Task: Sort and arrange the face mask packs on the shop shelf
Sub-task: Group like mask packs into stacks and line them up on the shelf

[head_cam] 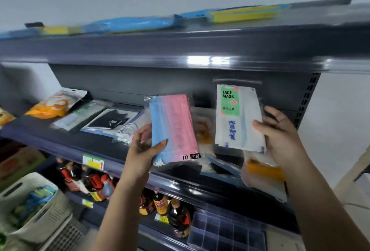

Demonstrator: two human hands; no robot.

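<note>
My left hand [143,150] grips a clear pack of blue and pink face masks [173,128] by its lower left corner, held upright in front of the middle shelf [66,146]. My right hand [280,136] holds a white pack labelled FACE MASK [238,118] by its right edge, also upright. More mask packs lie flat on the shelf: an orange and white pack [54,104], a green-labelled pack [80,116], a black mask pack [112,120], and orange packs [264,170] under my right hand.
The top shelf [180,48] carries blue and yellow packs [244,13]. Sauce bottles [94,182] fill the shelf below, beside a clear divided tray [226,230]. A beige plastic basket [38,210] with goods stands at the lower left.
</note>
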